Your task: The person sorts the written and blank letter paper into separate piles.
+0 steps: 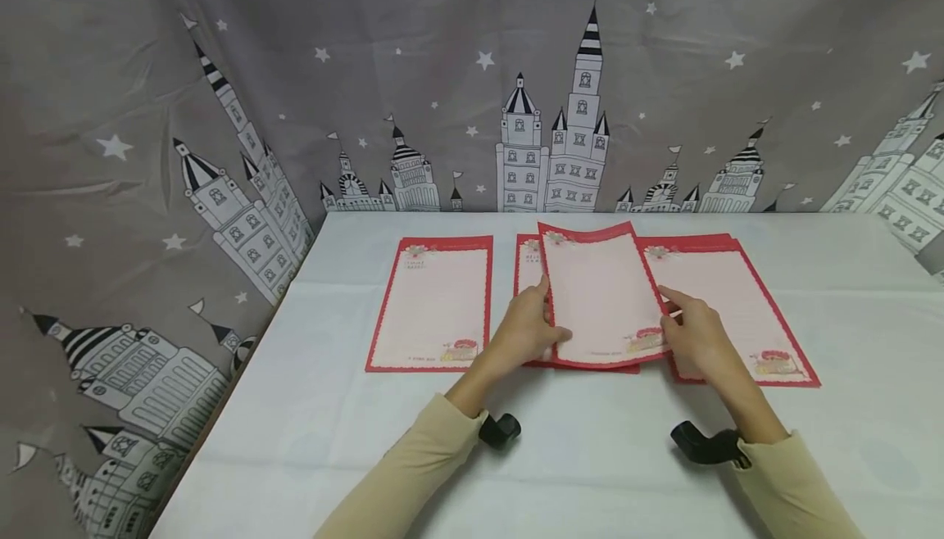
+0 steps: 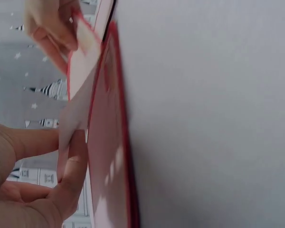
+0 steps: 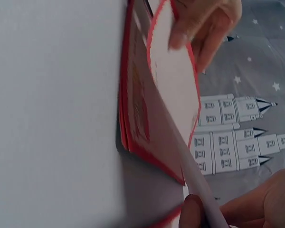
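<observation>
Both hands hold one sheet of red-bordered letter paper (image 1: 601, 301) above the table, a little tilted and bowed. The left hand (image 1: 525, 324) pinches its left edge between thumb and fingers, and the right hand (image 1: 696, 328) pinches the right edge. Under it lies a middle stack of similar sheets (image 1: 528, 277), mostly covered; several layered red edges show in the right wrist view. In the left wrist view the lifted sheet (image 2: 85, 83) stands apart from the stack (image 2: 107, 156) below.
To the left lies another red-bordered sheet or pile (image 1: 438, 310) with small writing at its top. A right-hand pile (image 1: 737, 301) sits partly behind the right hand. A white cloth covers the table (image 1: 590, 457); a grey castle-print curtain (image 1: 413, 47) hangs behind.
</observation>
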`<state>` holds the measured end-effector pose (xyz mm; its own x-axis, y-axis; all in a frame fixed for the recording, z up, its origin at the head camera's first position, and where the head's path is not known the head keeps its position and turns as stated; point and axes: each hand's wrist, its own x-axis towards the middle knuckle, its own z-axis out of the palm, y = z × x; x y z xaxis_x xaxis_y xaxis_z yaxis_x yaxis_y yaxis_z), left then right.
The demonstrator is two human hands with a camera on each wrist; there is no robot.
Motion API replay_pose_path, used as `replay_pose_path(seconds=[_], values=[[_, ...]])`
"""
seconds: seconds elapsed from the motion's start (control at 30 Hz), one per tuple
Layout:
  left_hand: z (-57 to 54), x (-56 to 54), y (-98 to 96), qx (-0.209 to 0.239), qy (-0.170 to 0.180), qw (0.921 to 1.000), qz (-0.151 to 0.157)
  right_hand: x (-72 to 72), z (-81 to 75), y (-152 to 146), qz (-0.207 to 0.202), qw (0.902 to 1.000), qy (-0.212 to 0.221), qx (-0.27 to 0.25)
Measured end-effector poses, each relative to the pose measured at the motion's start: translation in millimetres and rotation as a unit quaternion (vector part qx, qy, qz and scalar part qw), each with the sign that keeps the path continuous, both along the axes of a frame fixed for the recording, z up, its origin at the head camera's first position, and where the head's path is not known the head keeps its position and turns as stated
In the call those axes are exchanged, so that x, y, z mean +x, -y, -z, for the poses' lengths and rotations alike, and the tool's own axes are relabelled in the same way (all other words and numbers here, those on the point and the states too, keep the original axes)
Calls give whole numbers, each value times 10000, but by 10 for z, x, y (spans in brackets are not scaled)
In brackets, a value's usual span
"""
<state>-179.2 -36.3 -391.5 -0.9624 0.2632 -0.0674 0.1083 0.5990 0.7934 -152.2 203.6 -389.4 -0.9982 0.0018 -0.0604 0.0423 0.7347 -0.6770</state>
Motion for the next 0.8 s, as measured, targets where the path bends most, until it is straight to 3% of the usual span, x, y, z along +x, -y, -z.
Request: replay_pose_path(seconds=[0.17, 0.43, 0.6, 0.8], values=[[5, 63, -220, 128, -27, 9999, 72, -10, -47, -294, 81, 9996, -162, 218], [104, 187, -610, 1265, -193, 9916, 210, 80, -130, -736, 298, 9980, -280, 492], [171, 225, -746, 1055, -564, 9925, 244, 71, -78, -907, 353, 9977, -171, 551], [208, 260, -852, 548, -615, 9963, 235, 56, 51, -1010, 597, 9951, -195, 763]])
